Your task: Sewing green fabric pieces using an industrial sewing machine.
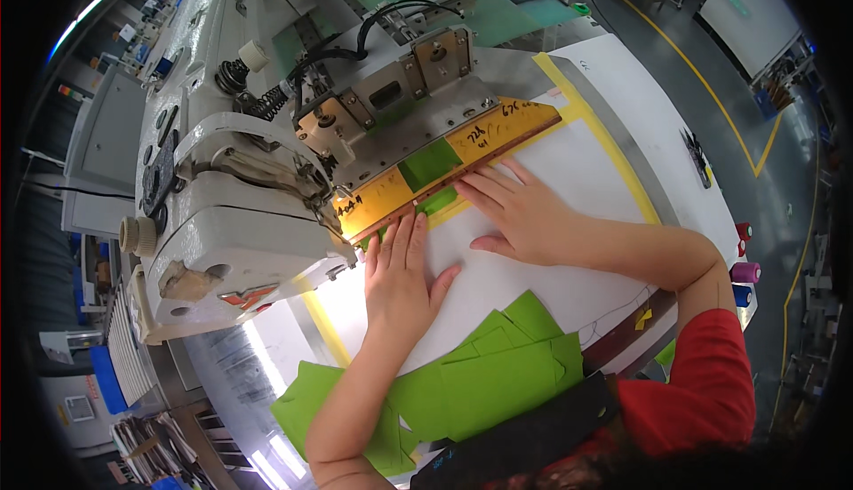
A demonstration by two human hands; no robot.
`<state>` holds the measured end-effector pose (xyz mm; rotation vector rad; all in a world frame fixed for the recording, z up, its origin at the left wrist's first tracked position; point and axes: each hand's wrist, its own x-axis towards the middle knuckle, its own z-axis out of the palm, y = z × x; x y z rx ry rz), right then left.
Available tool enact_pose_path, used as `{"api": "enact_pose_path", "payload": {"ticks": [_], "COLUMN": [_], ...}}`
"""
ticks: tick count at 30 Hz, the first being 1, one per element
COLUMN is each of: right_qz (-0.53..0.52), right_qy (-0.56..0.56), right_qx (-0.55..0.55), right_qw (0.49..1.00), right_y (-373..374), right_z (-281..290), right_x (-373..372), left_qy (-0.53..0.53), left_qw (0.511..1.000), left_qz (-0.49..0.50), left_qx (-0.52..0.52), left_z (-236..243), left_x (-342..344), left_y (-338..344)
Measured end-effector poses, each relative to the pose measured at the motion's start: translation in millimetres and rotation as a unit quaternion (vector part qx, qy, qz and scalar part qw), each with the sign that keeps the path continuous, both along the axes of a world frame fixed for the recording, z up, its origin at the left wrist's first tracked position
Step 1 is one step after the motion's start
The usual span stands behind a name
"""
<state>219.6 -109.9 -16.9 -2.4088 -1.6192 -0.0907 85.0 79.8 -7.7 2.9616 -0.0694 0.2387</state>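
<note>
Both hands lie at the front edge of a yellow template plate (511,128) with handwriting on it, clamped under a metal part of a sewing machine (240,232). A strip of green fabric (440,199) shows along that edge, and more green appears through a gap in the plate. My left hand (397,277) is flat with its fingers extended, fingertips at the plate's edge near the needle area. My right hand (524,215) lies farther right, fingers stretched out and thumb apart, fingertips touching the fabric edge. Neither hand grips anything. What lies under the fingertips is partly hidden.
Cut green fabric pieces (484,383) lie in an overlapping pile on the near side of the white work surface (595,170), which has yellow tape strips. Small cutting tools (697,159) rest at the right, and thread spools (745,272) stand by the table's right edge.
</note>
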Motion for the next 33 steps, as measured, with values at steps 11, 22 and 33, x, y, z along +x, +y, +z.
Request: {"api": "enact_pose_path", "payload": {"ticks": [11,22,33], "right_qz": [0.01,0.018,0.012], "right_qy": [-0.002,-0.008,-0.018], "right_qx": [0.015,-0.001,0.005], "right_qw": [1.0,1.0,1.0], "right_y": [-5.4,-7.0,-4.3], "right_z": [0.4,7.4,0.2], "right_x": [-4.3,-11.8,-17.0], "left_qy": [-0.001,-0.018,-0.032], "left_qw": [1.0,1.0,0.999], "left_qz": [0.014,-0.002,0.019], "left_qx": [-0.023,0.0,0.015], "left_z": [2.3,4.0,3.2], "left_x": [-0.5,-5.6,-10.0], "left_y": [0.3,0.6,-3.2]}}
